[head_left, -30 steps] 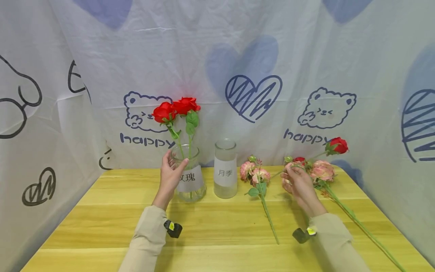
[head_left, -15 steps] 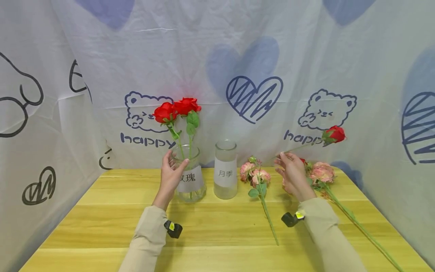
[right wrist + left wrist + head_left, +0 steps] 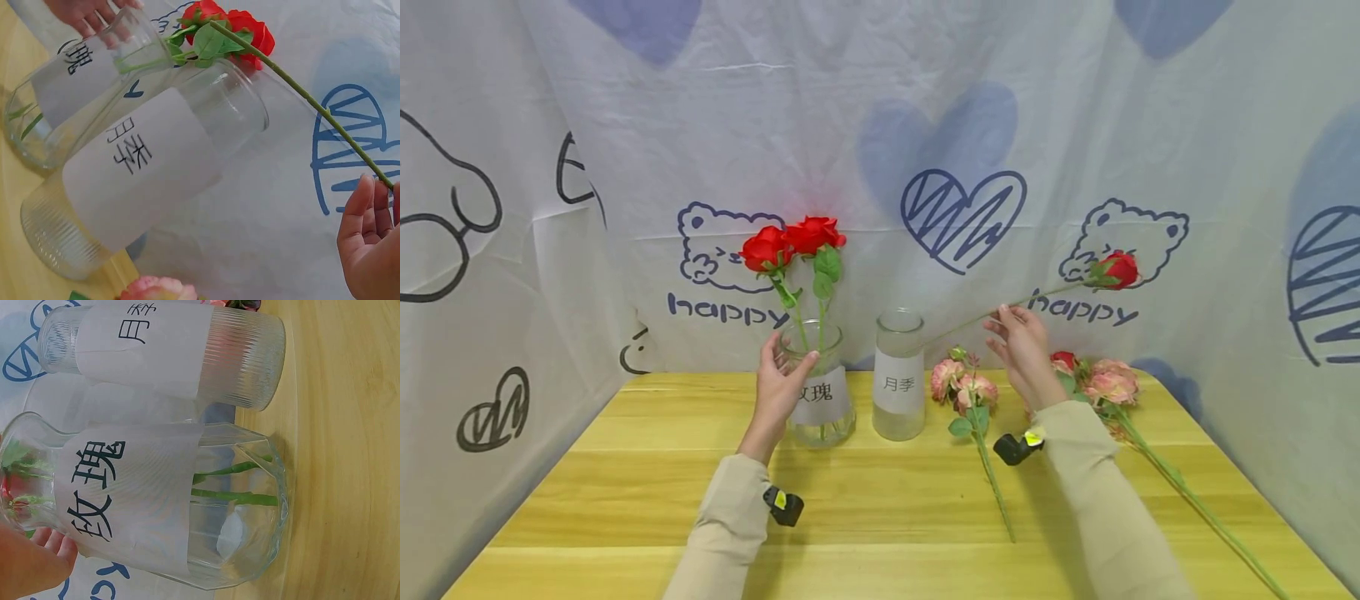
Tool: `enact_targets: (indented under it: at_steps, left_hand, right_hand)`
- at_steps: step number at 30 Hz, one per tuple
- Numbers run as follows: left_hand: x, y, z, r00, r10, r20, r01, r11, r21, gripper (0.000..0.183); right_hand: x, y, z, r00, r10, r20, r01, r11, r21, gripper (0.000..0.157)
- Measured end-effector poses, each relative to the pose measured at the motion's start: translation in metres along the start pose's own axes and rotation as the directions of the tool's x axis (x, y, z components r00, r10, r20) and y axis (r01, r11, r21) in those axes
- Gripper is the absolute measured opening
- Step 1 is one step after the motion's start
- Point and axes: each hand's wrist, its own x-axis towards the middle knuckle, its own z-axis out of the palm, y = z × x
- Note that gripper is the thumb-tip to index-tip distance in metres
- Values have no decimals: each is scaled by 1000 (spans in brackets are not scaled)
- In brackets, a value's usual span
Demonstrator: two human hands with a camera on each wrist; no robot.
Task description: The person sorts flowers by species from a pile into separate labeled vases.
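My left hand (image 3: pixel 781 392) holds the neck of a wide glass vase (image 3: pixel 824 425) with a paper label, fingers and thumb on either side. Two red roses (image 3: pixel 814 236) stand in that vase, their green stem ends (image 3: pixel 240 498) showing through the glass. My right hand (image 3: pixel 1024 350) pinches the thin stem of a single red rose (image 3: pixel 1120 271). Its bloom points up to the right, and the bare stem (image 3: pixel 312 103) slants down left toward the narrower glass vase (image 3: pixel 898 400), also labelled. In the right wrist view the stem crosses in front of the two roses.
A pink flower stem (image 3: pixel 976 390) lies on the wooden table (image 3: pixel 880 508) right of the narrow vase. Another long-stemmed pink flower (image 3: pixel 1112 382) lies farther right, beside a red bloom (image 3: pixel 1063 361). A printed cloth (image 3: pixel 955 108) hangs behind the table.
My right hand has lifted the red rose from beside the pink flowers and carried it up and left, bringing its stem near the narrow vase. The left hand stays on the wide vase.
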Motion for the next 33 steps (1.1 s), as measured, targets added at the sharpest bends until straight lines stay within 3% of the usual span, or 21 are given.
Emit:
enact_targets:
  at_steps: [9,24,33]
  left_hand:
    - [1,-2,-1,1000,-9,-2,9,1000,4,83]
    - [2,-1,1,1000,2,-6,-2,1000,6,83]
    - [2,-1,0,1000,12,-9,-12,1000,-1,82]
  right_hand:
    - [8,-3,27,1000,-15,-18,14,999,-34,6]
    - [17,-6,76,994,-107,-37,103,990,-97,4]
    - [22,0,103,992,-127,-19,121,971,-204,18]
